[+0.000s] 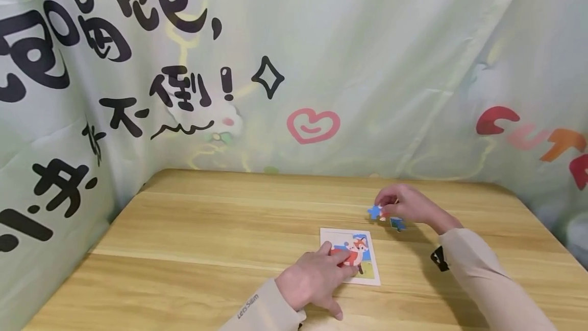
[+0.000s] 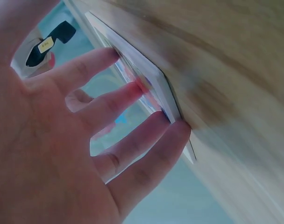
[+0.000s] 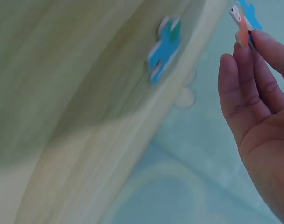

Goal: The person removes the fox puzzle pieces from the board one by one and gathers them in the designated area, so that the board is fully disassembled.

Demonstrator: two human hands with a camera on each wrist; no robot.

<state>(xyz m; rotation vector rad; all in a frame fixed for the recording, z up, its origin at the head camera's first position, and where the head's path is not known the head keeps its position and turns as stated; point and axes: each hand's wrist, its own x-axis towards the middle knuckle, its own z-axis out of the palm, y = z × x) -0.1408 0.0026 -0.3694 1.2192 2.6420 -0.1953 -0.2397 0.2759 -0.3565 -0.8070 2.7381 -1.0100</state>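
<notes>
My left hand [image 1: 317, 276] rests with spread, straight fingers on a white-framed puzzle board [image 1: 373, 281] that shows a fox picture. In the left wrist view, fingertips touch the board's frame [image 2: 157, 84] and its picture. Farther back and to the right, my right hand [image 1: 411, 206] pinches a puzzle piece [image 1: 374, 212], blue with some orange and white, between thumb and fingers. The right wrist view shows that piece [image 3: 244, 23] held above the table. Beside the hand, a second blue and green puzzle piece [image 1: 397, 224] lies on the wood.
The wooden table [image 1: 184, 249] extends to a pale printed curtain [image 1: 367, 65] at the back and left side. Lettering and a pink heart decorate the curtain. A black strap part [image 1: 439, 258] shows under the right sleeve [image 1: 478, 269].
</notes>
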